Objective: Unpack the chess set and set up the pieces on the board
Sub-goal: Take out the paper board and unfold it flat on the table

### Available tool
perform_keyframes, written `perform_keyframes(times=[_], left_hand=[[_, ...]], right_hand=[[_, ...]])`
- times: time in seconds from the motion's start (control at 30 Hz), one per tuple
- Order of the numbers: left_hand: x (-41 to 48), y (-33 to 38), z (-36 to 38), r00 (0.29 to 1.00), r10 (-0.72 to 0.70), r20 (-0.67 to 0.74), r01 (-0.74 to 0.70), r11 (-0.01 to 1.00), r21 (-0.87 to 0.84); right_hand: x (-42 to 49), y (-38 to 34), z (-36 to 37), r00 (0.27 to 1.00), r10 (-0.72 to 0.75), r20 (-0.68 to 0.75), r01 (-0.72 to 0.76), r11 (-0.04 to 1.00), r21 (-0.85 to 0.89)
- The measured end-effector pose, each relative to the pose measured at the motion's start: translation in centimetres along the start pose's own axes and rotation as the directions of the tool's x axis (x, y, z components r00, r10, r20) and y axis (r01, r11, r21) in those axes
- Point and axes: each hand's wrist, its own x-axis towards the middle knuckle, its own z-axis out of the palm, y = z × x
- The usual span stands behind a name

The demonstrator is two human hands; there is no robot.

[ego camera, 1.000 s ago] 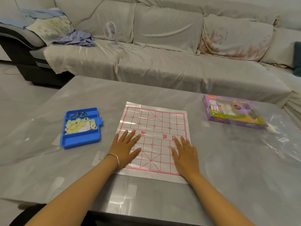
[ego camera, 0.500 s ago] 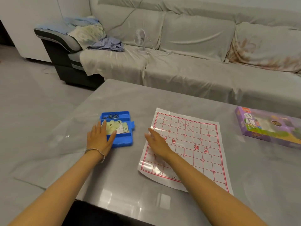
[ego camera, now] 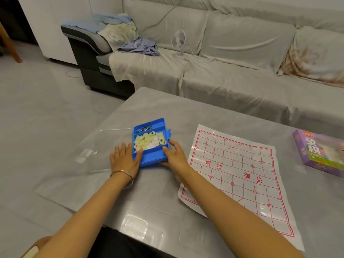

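The blue piece tray (ego camera: 151,146) sits just left of the paper board (ego camera: 240,175), clasped at its near corners between the left hand (ego camera: 125,159) and right hand (ego camera: 175,157); board lies rightward.

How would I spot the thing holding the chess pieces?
On the grey table, look left of the red-lined board. The blue tray sits between the left hand and right hand, the only bright blue thing, with pale round pieces inside.

I count one blue tray (ego camera: 151,159), one paper chess board (ego camera: 240,175), one purple box (ego camera: 316,153), one small fan (ego camera: 179,40), and two hands, the left hand (ego camera: 124,159) and the right hand (ego camera: 175,157). The pale pieces (ego camera: 147,141) lie heaped, so I cannot count them.
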Motion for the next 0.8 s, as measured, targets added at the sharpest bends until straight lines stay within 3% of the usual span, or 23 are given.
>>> perform_keyframes(times=[0.13,0.3,0.43,0.63,0.8], left_hand=[[-0.8,1.7,-1.1,0.994,0.058,-0.098,-0.074,0.983,-0.171],[-2.7,6.8,-2.9,0.968,0.205,-0.143,-0.248,0.855,-0.456],[-5.6,12.4,-2.9,0.938,0.315,-0.145,-0.345,0.806,-0.481],[-12.2,19.9,0.3,0.865,0.496,-0.08,-0.455,0.706,-0.542],[-17.7,23.7,5.3,0.82,0.572,0.041,-0.457,0.695,-0.554]], right_hand=[[-1.5,-0.3,-1.5,0.999,0.027,-0.026,-0.021,0.979,0.201],[-4.2,-2.2,-6.5,0.999,-0.001,-0.042,0.015,0.937,0.348],[-7.6,-3.7,-12.2,0.996,-0.009,-0.085,0.046,0.894,0.445],[-14.2,-2.7,-22.2,0.979,-0.023,-0.205,0.108,0.904,0.414],[-19.4,0.6,-28.4,0.96,-0.002,-0.281,0.121,0.906,0.406]])
